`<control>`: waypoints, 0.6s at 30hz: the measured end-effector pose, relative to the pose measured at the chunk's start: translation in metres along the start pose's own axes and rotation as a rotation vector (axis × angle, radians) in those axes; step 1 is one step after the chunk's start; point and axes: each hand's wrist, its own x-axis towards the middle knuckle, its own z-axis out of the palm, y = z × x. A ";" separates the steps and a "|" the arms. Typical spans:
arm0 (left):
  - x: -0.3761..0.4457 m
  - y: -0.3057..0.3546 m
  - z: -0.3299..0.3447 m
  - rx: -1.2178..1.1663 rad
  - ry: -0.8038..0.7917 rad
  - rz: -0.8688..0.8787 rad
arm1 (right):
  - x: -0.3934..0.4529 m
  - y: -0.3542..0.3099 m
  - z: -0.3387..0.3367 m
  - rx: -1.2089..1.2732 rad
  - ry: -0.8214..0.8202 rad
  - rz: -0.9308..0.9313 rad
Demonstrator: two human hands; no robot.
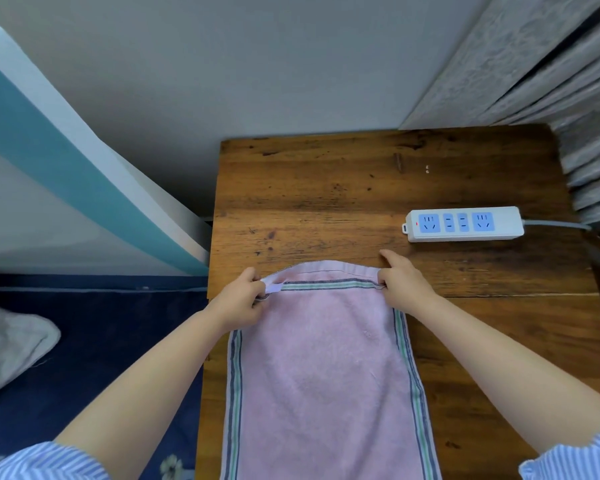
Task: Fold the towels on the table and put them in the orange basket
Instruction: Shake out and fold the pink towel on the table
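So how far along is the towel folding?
Early. The pink towel lies lengthwise on the wooden table, and the left hand and right hand each pinch a far corner, seemingly starting a fold. Nothing looks finished. No orange basket is in view, so folding and putting away remain.

One bench [326, 202], one pink towel [326, 375] on the bench, two hands at the towel's far edge, left hand [239, 299], right hand [402, 285], one power strip [465, 224] beyond the towel, four sockets
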 end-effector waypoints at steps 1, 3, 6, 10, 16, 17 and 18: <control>-0.001 0.000 0.000 -0.006 0.006 0.000 | -0.001 0.000 0.003 -0.011 0.010 0.003; -0.002 -0.001 -0.002 0.025 0.023 0.003 | -0.005 -0.001 0.007 -0.047 0.019 -0.014; -0.004 -0.003 -0.005 0.160 0.044 0.013 | -0.007 0.000 0.006 -0.047 0.042 -0.022; -0.009 -0.010 -0.006 0.224 0.127 -0.006 | -0.008 0.003 -0.002 -0.090 0.018 -0.102; -0.015 -0.017 -0.005 0.186 0.184 -0.068 | -0.013 -0.004 0.004 -0.052 0.038 0.016; -0.015 -0.017 -0.004 0.191 0.182 -0.079 | -0.015 -0.007 0.006 -0.055 0.039 0.034; -0.016 -0.017 -0.003 0.186 0.172 -0.090 | -0.017 -0.011 0.008 -0.076 0.031 0.044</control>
